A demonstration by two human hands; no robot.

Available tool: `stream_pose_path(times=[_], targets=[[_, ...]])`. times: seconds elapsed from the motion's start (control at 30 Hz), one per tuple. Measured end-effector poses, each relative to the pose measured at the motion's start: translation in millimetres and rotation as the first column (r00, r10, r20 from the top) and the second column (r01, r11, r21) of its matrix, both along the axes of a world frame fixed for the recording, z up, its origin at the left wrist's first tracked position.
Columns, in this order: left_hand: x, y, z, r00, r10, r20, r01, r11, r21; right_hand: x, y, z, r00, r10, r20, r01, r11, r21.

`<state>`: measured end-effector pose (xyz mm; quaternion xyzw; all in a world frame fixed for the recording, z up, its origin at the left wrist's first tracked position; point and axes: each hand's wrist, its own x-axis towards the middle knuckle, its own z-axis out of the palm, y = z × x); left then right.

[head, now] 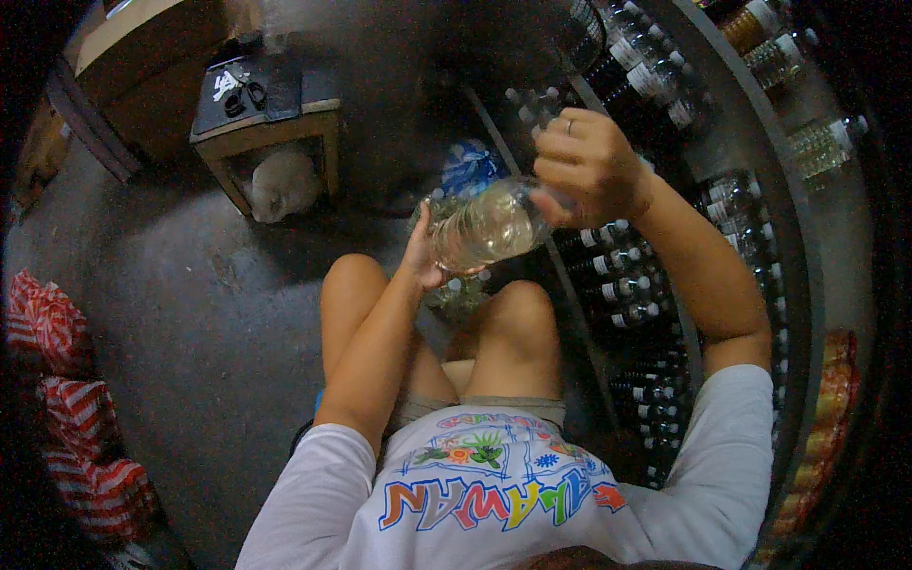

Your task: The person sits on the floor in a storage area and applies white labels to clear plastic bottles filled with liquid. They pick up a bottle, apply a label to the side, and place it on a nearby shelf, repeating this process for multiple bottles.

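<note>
Above my knees, a clear plastic bottle [486, 229] of pale yellowish liquid lies tilted, its neck end towards the right. My left hand [426, 251] cradles its base end from the left and below. At the neck end, my right hand [591, 167] is curled with its thumb at the top of the bottle. Whether it grips a cap is hidden by the fingers and blur. Below the held bottle, more clear bottles [456, 296] stand on the floor between my knees. A blue plastic bag [470, 167] sits just beyond.
Shelves to the right hold rows of labelled, white-capped bottles [627, 288], some dark, some clear. A small wooden table [267, 128] at the upper left bears scissors [246, 92], with a whitish plastic bag [285, 185] beneath. Red-and-white striped bags [78, 413] lie at the left edge.
</note>
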<state>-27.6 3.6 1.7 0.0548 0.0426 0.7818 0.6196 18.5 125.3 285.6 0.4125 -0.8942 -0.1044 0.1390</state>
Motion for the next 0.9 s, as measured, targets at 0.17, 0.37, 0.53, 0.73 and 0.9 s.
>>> stream_pose_path(times=[0.17, 0.37, 0.53, 0.73, 0.9], targets=[[3.2, 9.5, -17.0, 0.985, 0.161, -0.069, -0.172, 0.962, -0.214, 8.1, 6.3, -19.5, 0.981, -0.196, 0.007, 0.195, 0.971, -0.138], [-8.5, 11.2, -39.3, 0.876, 0.482, 0.019, -0.464, 0.853, -0.239, -25.9, 30.9, -72.3, 0.419, -0.891, 0.175, 0.874, 0.344, -0.342], [-10.1, 0.2, -20.3, 0.860, 0.510, -0.033, -0.506, 0.842, -0.187, -28.2, 25.8, -56.3, 0.619, -0.770, 0.156, 0.752, 0.524, -0.401], [-5.5, -0.3, 10.3, 0.971, 0.231, 0.061, -0.228, 0.972, -0.062, -18.2, 3.2, -0.9, 0.994, -0.088, -0.065, 0.087, 0.996, -0.021], [1.2, 7.6, -4.6, 0.963, 0.260, 0.074, -0.243, 0.952, -0.185, -18.6, 3.3, -10.4, 0.999, -0.029, -0.028, 0.027, 0.996, -0.085]])
